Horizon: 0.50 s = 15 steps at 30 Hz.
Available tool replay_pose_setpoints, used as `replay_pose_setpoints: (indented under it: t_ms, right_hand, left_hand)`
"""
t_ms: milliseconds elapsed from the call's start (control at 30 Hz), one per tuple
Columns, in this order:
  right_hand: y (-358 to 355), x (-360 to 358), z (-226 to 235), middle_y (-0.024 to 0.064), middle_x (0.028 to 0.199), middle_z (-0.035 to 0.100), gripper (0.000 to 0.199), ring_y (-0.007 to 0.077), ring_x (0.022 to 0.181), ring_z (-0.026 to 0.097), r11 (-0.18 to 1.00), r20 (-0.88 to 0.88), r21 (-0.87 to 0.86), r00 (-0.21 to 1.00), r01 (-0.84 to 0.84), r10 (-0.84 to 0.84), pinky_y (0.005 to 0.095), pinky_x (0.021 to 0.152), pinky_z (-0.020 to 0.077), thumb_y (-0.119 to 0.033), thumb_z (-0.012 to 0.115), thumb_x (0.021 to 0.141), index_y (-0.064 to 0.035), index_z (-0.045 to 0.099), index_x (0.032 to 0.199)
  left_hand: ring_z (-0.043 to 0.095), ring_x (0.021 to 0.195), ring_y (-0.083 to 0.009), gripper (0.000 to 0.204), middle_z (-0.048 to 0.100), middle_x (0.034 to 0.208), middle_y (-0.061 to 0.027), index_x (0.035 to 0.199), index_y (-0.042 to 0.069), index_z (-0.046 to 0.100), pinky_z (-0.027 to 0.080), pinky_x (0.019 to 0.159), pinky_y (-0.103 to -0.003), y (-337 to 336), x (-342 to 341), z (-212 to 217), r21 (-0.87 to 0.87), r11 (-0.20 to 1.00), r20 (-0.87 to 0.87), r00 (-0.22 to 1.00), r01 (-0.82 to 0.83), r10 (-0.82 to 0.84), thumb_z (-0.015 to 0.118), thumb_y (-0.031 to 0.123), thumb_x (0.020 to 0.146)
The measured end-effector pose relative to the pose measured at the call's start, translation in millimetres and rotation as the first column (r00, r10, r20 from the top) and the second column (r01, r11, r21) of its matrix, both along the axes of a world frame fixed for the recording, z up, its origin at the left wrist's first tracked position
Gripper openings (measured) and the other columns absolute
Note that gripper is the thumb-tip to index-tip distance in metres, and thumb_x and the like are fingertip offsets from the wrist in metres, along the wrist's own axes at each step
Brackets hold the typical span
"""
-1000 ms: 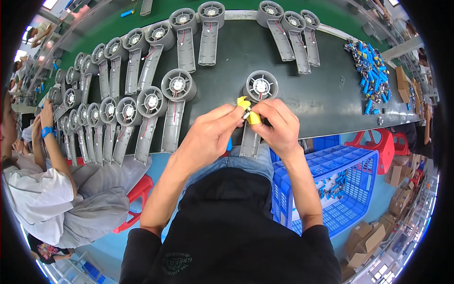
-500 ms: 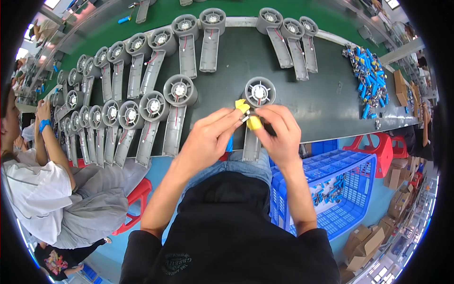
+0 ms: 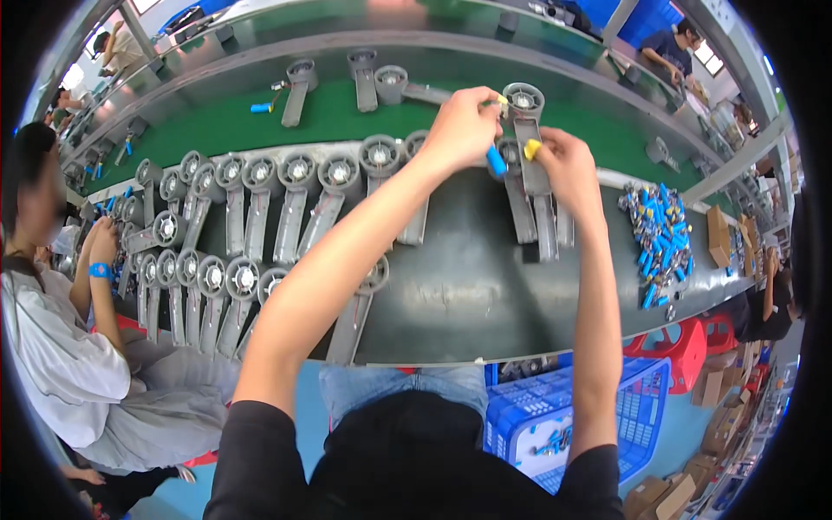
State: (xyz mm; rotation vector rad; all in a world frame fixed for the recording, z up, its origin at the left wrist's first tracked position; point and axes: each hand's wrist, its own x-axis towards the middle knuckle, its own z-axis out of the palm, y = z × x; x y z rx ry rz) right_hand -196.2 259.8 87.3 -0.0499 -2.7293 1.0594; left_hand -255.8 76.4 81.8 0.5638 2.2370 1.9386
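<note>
Both my arms stretch far across the dark table (image 3: 468,295). My left hand (image 3: 464,130) is closed, with a small blue cylinder (image 3: 496,161) tucked under its fingers, and its fingertips pinch a bit of yellow at the round head of a grey fan-shaped part (image 3: 525,100). My right hand (image 3: 568,169) is just right of that part's long handle (image 3: 539,195) and pinches a small yellow piece (image 3: 531,149). The grey part lies at the far edge of the table, its head reaching the green belt (image 3: 347,108).
Several grey fan-shaped parts (image 3: 260,217) lie in rows on the left of the table, and more on the belt. A pile of blue cylinders (image 3: 660,234) sits at right. A blue crate (image 3: 598,407) and red stool (image 3: 685,347) are below. A person in white (image 3: 52,347) works at left.
Both hands have moved from the middle of the table out to its far edge, taking the grey part with them. The blue cylinder now shows under my left hand.
</note>
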Motion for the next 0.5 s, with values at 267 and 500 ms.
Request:
replay_pose_setpoints:
  t_ms: [267,500]
  right_hand:
    - [39,-177,-70,0.0192,0.1,0.072,0.035,0.0303,0.098,0.069,0.99,0.09,0.141,0.996,-0.018,0.005,0.0378,0.087,0.0523,-0.024,0.068,0.082,-0.0026,0.071,0.109]
    - [61,-146,-48,0.0162,0.105,0.072,0.043,0.0336,0.101,0.067,0.957,0.115,0.276,0.985,0.09,-0.125,0.0411,0.091,0.0513,-0.029,0.067,0.085,-0.0078,0.066,0.122]
  left_hand:
    - [0.068,0.097,-0.0347,0.035,0.071,0.101,-0.02,0.114,0.003,0.068,0.052,0.09,-0.043,-12,-143,-59,-0.367,0.795,-0.487,0.828,-0.483,0.279,0.067,0.024,0.086]
    - [0.045,0.129,-0.0336,0.075,0.06,0.129,-0.0156,0.135,0.009,0.056,0.034,0.101,-0.053,-112,-141,-46,-0.794,0.35,-0.535,0.845,-0.497,-0.015,0.075,0.051,0.077]
